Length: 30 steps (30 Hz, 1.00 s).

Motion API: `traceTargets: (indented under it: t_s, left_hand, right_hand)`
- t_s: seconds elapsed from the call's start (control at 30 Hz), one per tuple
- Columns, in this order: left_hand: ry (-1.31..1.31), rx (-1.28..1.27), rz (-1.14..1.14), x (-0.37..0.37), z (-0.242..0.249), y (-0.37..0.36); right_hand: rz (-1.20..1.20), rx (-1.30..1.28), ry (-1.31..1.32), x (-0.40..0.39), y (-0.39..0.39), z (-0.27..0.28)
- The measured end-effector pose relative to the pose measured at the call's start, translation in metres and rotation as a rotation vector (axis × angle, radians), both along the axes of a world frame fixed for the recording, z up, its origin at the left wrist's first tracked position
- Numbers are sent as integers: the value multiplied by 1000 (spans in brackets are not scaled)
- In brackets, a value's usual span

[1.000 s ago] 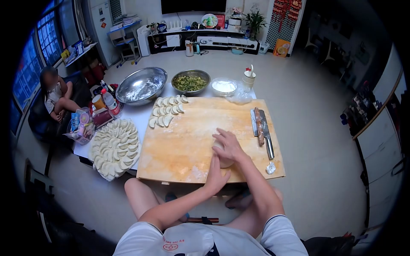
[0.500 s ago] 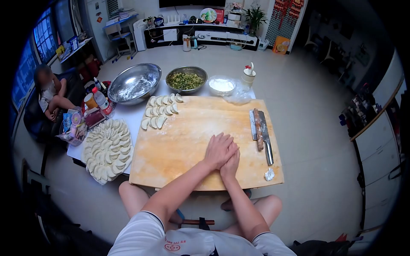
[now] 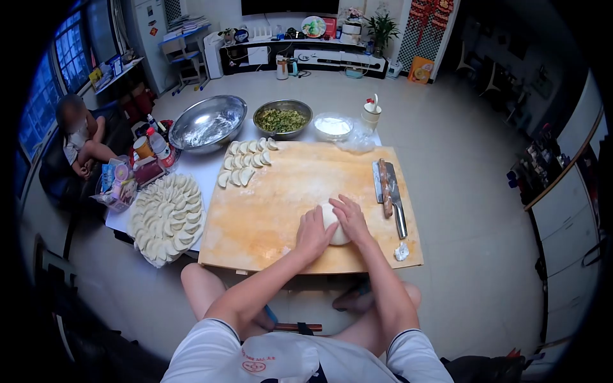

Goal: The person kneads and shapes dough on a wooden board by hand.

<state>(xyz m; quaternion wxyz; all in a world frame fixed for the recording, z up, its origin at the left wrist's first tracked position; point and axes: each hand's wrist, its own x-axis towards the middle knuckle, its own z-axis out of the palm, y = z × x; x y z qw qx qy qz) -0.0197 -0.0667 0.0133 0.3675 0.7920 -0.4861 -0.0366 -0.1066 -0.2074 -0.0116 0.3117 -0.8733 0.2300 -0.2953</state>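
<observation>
A smooth ball of white dough point(image 3: 336, 233) rests on the wooden board point(image 3: 255, 223), near its front edge. My left hand point(image 3: 313, 231) lies against the dough's left side, and my right hand point(image 3: 349, 219) curves over its right side. Both hands touch the dough with fingers somewhat spread. Several folded dumplings point(image 3: 245, 159) stand in rows at the board's back left corner. On the right part of the board are a rolling pin point(image 3: 385, 188) and a cleaver point(image 3: 397, 204), with a small white lump point(image 3: 401, 252) below them.
A round tray of dumplings point(image 3: 167, 217) sits left of the board. Behind the board are a large metal bowl point(image 3: 207, 124), a bowl of green filling point(image 3: 282, 119), a bowl of flour point(image 3: 333, 126) and a white container point(image 3: 371, 115). A person point(image 3: 83, 137) sits at the left.
My hands were stacked over the dough; now they are apart, one on each side, and the dough shows between them. The whole view has shifted slightly.
</observation>
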Motion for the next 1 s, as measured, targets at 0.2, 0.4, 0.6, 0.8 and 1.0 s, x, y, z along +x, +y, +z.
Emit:
traceTargets:
  t_s: [0.2, 0.4, 0.6, 0.8, 1.0]
  left_hand:
    - [-31, 10, -84, -36, 4, 85]
    - [-199, -220, -42, 1, -28, 11]
    - [-99, -196, -65, 35, -26, -49]
    - [120, -136, -1, 48, -28, -71]
    - [49, -66, 98, 7, -31, -27]
  right_hand:
    - [-158, -86, -57, -26, 73, 3]
    - [-393, -200, -139, 4, 73, -22]
    - [-432, -101, -66, 29, 17, -20]
    - [-279, -72, 265, 45, -28, -6]
    - [-123, -123, 425, 31, -8, 27]
